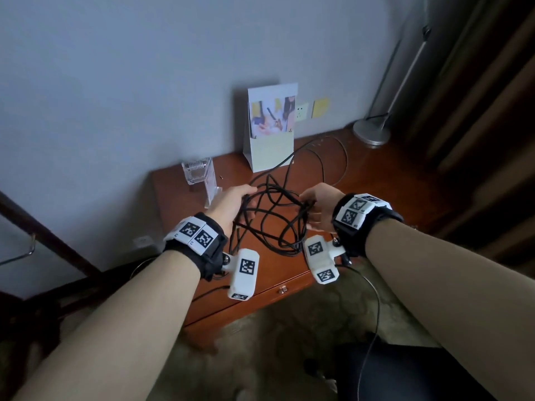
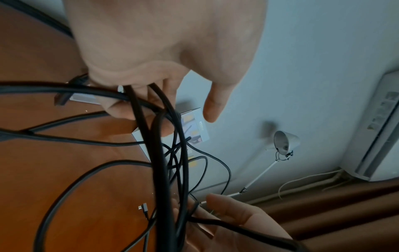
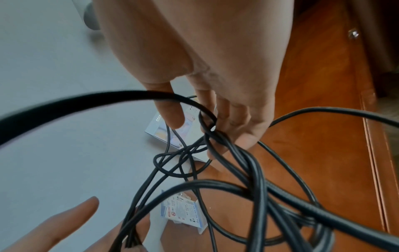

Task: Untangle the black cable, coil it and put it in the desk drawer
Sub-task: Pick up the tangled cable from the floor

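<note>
The black cable point(image 1: 272, 218) is a loose tangle of several loops held up over the wooden desk point(image 1: 376, 183). My left hand point(image 1: 243, 202) grips its left side, fingers curled round several strands point(image 2: 138, 109). My right hand point(image 1: 311, 209) has its fingers point(image 3: 228, 126) hooked through strands crossing on the right side. The lowest loops rest on the desk near its front edge, and one strand trails back toward the wall point(image 1: 333, 151). A grey angled plug point(image 2: 143, 208) hangs among the loops. The desk drawer point(image 1: 260, 302), with its small metal knob point(image 1: 282, 290), is closed below my hands.
A folded card stand with a picture point(image 1: 270, 128) stands at the back of the desk against the wall. A clear plastic holder point(image 1: 198, 172) and a small leaflet stand point(image 1: 211, 186) are at the back left. A lamp base point(image 1: 372, 133) sits back right; dark curtains hang at the right.
</note>
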